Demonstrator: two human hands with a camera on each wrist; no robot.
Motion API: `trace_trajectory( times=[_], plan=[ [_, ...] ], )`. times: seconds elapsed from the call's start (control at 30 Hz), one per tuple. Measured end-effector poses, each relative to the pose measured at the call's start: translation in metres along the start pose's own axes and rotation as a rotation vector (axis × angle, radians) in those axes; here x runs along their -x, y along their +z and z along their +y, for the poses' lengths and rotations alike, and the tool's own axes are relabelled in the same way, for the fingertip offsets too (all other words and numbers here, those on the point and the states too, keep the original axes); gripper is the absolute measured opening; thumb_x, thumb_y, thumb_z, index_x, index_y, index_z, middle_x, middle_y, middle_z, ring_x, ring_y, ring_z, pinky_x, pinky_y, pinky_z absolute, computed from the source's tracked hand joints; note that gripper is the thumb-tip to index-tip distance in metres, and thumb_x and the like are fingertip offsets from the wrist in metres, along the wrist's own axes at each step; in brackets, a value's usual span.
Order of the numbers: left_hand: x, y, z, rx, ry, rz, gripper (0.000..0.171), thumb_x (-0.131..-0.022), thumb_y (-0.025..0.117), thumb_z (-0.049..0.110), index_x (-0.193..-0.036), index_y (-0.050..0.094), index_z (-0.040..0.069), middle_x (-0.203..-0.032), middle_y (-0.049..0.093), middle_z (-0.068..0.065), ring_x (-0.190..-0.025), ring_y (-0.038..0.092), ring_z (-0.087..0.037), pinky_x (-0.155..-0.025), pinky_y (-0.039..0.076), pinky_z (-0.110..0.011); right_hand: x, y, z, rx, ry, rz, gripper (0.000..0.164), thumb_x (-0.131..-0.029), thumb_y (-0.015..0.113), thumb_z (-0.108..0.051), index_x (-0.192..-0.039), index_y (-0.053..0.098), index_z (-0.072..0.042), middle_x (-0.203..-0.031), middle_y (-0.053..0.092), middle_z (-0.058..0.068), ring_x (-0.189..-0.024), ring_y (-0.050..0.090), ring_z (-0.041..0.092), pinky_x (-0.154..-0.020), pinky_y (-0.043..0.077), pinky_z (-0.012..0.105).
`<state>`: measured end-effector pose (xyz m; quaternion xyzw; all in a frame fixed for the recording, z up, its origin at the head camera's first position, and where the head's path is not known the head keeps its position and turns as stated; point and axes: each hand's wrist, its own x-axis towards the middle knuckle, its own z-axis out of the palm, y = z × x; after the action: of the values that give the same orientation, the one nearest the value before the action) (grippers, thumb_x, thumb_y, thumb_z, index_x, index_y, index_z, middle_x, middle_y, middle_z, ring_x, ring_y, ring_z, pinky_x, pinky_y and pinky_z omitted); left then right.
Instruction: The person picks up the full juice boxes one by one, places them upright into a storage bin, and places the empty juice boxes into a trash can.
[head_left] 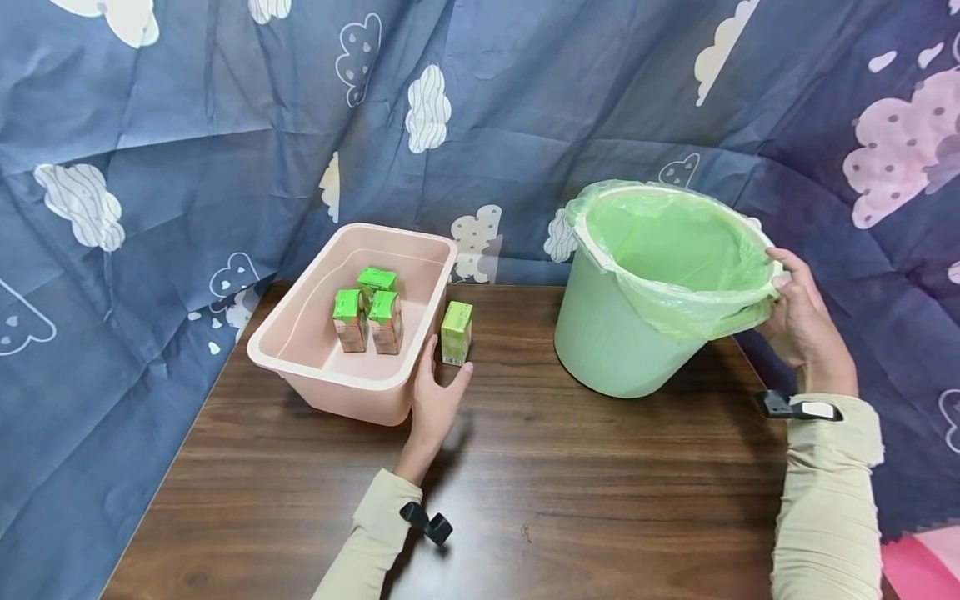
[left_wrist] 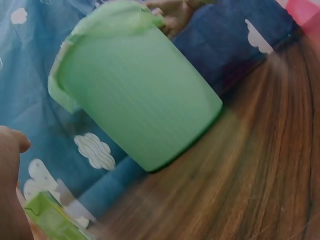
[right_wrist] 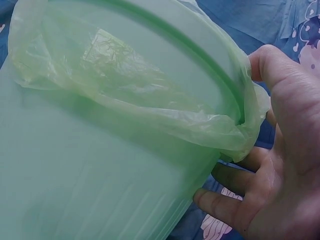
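Note:
My left hand reaches in beside the right wall of a pink plastic tub, thumb and fingers spread near a small green drink carton. That carton stands upright on the table just beyond the hand; the left wrist view shows its top by the hand. On the right, a light green trash bin lined with a thin green bag leans a little. My right hand grips its rim, thumb at the top edge and fingers against the outside wall.
Inside the tub stand three green-topped cartons. A dark wooden table carries everything. Behind it hangs a blue cloth with cloud prints, close to the tub and the bin.

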<state>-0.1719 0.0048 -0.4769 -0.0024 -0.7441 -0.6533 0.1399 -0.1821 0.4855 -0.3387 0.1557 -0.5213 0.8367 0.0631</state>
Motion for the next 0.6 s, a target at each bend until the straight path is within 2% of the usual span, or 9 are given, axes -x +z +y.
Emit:
trace_trajectory(
  times=[0.13, 0.3, 0.6],
  plan=[
    [-0.009, 0.008, -0.010, -0.021, 0.027, 0.022, 0.078, -0.088, 0.076, 0.028, -0.154, 0.040, 0.006, -0.156, 0.043, -0.015, -0.144, 0.038, -0.031, -0.117, 0.030, -0.047, -0.001, -0.001, 0.000, 0.028, -0.004, 0.007, 0.041, -0.105, 0.029, 0.000, -0.144, 0.035, -0.014, -0.126, 0.059, 0.007, -0.101, 0.067, 0.018, -0.075, 0.058, 0.033],
    [-0.027, 0.022, -0.020, -0.034, 0.060, 0.047, 0.079, -0.088, 0.076, 0.022, -0.153, 0.038, 0.001, -0.153, 0.044, -0.020, -0.141, 0.042, -0.033, -0.116, 0.033, -0.046, -0.002, -0.001, -0.002, 0.064, -0.011, 0.007, 0.042, -0.105, 0.029, 0.000, -0.143, 0.037, -0.015, -0.126, 0.059, 0.007, -0.101, 0.067, 0.017, -0.074, 0.058, 0.032],
    [-0.060, 0.043, -0.035, -0.063, -0.007, 0.092, 0.081, -0.085, 0.078, 0.021, -0.154, 0.038, 0.004, -0.151, 0.047, -0.019, -0.136, 0.046, -0.031, -0.114, 0.035, -0.043, -0.002, 0.000, 0.001, 0.044, -0.001, 0.001, 0.042, -0.105, 0.026, 0.000, -0.144, 0.036, -0.015, -0.126, 0.058, 0.007, -0.100, 0.066, 0.017, -0.075, 0.057, 0.031]
  ],
)
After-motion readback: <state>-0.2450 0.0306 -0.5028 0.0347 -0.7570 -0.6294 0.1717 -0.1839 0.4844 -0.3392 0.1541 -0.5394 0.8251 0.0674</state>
